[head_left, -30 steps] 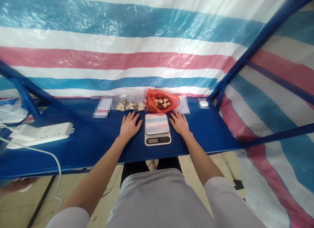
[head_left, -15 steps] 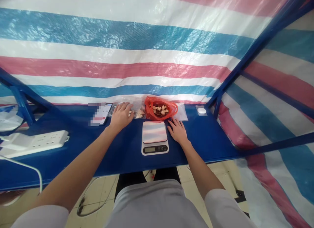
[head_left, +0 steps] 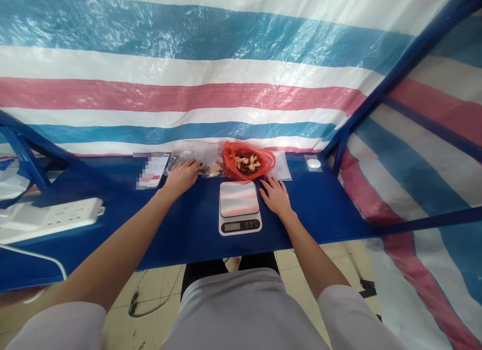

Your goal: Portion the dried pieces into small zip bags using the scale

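Observation:
A small white kitchen scale [head_left: 239, 207] with a steel top sits mid-table on the blue table [head_left: 324, 209]. My right hand [head_left: 276, 195] lies flat and open on the table just right of the scale. My left hand [head_left: 183, 175] reaches to the back and rests, fingers curled, on a clear plastic bag of pale pieces [head_left: 209, 165]. Beside that bag stands an open red plastic bag [head_left: 246, 160] holding similar pale pieces.
A phone [head_left: 152, 170] lies left of the clear bag. A white power strip [head_left: 48, 218] with its cable sits at the far left. Flat clear bags [head_left: 281, 166] and a small white round object [head_left: 313, 163] lie at back right. Blue frame posts and a striped tarp surround the table.
My left hand left its flat spot beside the scale and moved back-left onto the clear bag. My right hand has barely moved.

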Available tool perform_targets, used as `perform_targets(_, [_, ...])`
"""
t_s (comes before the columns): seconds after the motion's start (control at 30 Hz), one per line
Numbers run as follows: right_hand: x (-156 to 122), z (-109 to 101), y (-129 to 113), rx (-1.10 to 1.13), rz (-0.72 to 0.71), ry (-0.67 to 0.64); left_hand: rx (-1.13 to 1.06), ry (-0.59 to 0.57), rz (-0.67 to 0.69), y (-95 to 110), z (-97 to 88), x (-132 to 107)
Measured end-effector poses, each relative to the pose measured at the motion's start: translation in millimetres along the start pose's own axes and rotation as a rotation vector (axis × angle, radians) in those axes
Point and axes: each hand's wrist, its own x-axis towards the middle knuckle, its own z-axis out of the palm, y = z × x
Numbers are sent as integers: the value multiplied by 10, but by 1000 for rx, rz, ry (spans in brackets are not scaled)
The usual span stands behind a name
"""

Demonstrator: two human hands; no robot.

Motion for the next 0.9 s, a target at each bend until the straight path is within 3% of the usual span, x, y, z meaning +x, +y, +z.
perform_targets(0.3, [7,9,19,3,-5,1,-137,86,34,-151,33,80])
perform_targets(0.63, [4,-19,17,25,-4,-5,-136,20,43,-293,1,92])
perform_targets(0.9, [4,-35,9,20,6,-31,-108,-27,55,-254,-24,65])
